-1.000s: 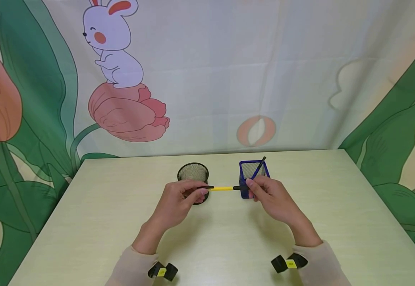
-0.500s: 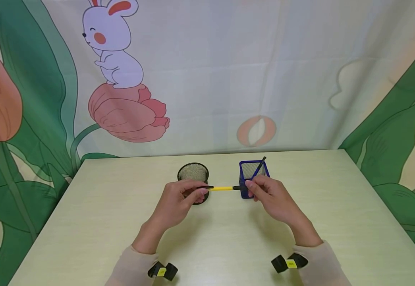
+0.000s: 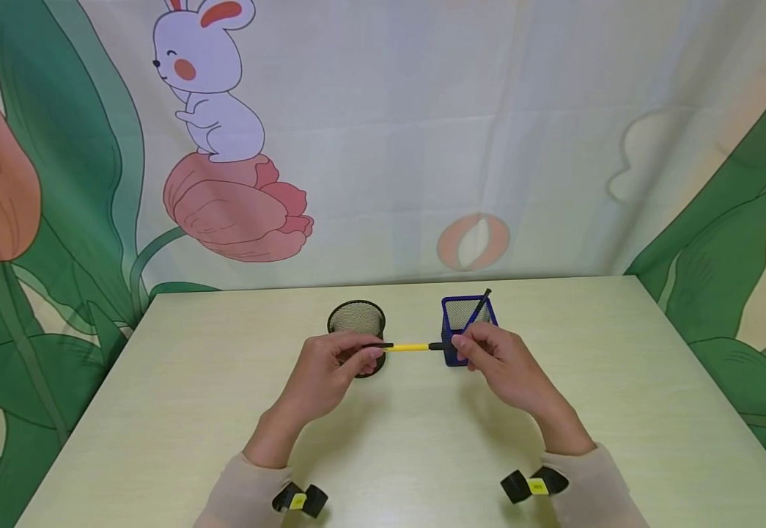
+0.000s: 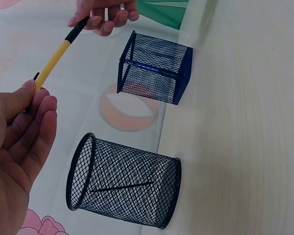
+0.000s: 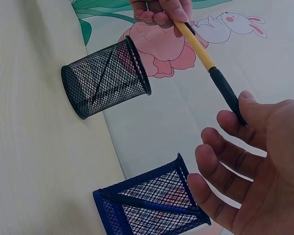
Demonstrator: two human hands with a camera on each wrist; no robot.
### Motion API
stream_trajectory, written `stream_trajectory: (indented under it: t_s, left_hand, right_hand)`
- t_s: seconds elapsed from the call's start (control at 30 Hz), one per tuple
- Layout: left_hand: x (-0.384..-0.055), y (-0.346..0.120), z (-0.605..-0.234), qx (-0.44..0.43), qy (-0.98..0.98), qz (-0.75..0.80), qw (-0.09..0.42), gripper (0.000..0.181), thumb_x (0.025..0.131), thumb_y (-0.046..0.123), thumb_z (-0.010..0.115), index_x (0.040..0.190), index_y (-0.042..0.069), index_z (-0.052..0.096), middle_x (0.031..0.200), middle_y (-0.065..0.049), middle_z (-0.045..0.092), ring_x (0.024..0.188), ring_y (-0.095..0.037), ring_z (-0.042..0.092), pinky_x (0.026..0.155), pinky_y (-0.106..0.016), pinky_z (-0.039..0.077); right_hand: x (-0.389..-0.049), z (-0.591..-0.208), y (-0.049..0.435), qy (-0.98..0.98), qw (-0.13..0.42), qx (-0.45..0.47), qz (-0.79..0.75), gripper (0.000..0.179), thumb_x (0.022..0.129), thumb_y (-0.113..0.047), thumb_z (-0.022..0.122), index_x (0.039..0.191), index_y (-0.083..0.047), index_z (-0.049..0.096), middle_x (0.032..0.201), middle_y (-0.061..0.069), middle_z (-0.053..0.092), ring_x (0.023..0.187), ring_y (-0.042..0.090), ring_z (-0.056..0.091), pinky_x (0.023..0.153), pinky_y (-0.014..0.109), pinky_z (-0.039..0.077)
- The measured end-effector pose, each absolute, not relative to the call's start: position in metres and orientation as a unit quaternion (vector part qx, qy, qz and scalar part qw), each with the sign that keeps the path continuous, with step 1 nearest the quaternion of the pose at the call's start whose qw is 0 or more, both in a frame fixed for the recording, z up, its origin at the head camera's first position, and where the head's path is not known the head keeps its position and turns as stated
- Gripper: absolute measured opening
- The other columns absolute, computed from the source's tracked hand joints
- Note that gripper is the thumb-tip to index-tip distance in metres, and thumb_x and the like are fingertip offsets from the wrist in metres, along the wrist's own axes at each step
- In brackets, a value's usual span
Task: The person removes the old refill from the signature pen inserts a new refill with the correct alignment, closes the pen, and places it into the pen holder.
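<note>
A yellow pen (image 3: pixel 410 347) with a black grip and black clip is held level between the two hands, above the table. My left hand (image 3: pixel 325 375) pinches its clip end between thumb and fingers. At the other end, my right hand (image 3: pixel 510 368) pinches the black grip by the tip; the right wrist view shows the bare point (image 5: pixel 246 126) by the thumb and index finger. Behind the left hand stands a round black mesh pen holder (image 3: pixel 356 320). A square blue mesh pen holder (image 3: pixel 449 358), partly hidden by the right hand, has a dark pen (image 3: pixel 480 308) leaning in it.
Both holders stand on a pale wood-grain table (image 3: pixel 383 455), near its back edge. A printed cloth (image 3: pixel 383 161) with a rabbit and flowers hangs behind. Through the black holder's mesh a thin dark line (image 4: pixel 122 187) shows; I cannot tell what it is.
The right hand and the pen have shifted very slightly to the left. Both hands keep their hold, and the holders have not moved.
</note>
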State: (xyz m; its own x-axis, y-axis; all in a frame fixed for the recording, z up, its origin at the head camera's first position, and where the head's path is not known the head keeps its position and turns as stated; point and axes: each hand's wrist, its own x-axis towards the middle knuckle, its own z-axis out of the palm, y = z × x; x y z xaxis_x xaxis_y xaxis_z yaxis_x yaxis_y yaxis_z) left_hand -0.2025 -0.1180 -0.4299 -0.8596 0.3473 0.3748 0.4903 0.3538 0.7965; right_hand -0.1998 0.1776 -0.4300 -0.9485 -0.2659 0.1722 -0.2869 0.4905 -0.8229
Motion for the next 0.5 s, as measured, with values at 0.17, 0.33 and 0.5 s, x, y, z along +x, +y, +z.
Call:
stream_trajectory:
  t_s: [0.17,0.33,0.5]
  left_hand:
    - [-0.2021,-0.1179,-0.4289,-0.252,-0.820,-0.510,0.067,0.014,0.097,0.015,0.073,0.109,0.013,0.080,0.088,-0.001,0.073,0.076,-0.029,0.072,0.073,-0.036,0.064]
    - [-0.2025,-0.1185,-0.4295,-0.254,-0.819,-0.511,0.066,0.014,0.097,0.015,0.073,0.109,0.014,0.080,0.088,-0.001,0.073,0.076,-0.029,0.072,0.073,-0.038,0.064]
    - [-0.2032,-0.1185,-0.4308,-0.253,-0.819,-0.510,0.068,0.013,0.097,0.015,0.073,0.108,0.013,0.080,0.088,-0.001,0.072,0.076,-0.025,0.072,0.073,-0.038,0.064]
  right_hand:
    - [-0.1996,-0.4296,0.1774,-0.861,0.010,0.161,0.482,0.027,0.107,-0.032,0.058,0.091,-0.012,0.064,0.087,0.003,0.065,0.081,0.029,0.061,0.066,0.028,0.048]
    - [-0.2000,-0.4301,0.1774,-0.859,0.006,0.162,0.485,0.021,0.107,-0.029,0.059,0.094,-0.013,0.064,0.090,0.005,0.065,0.083,0.024,0.062,0.069,0.028,0.051]
    - [-0.1997,-0.4299,0.1778,-0.857,0.003,0.165,0.487,0.021,0.106,-0.028,0.060,0.097,-0.010,0.065,0.089,0.004,0.064,0.082,0.024,0.061,0.069,0.027,0.050]
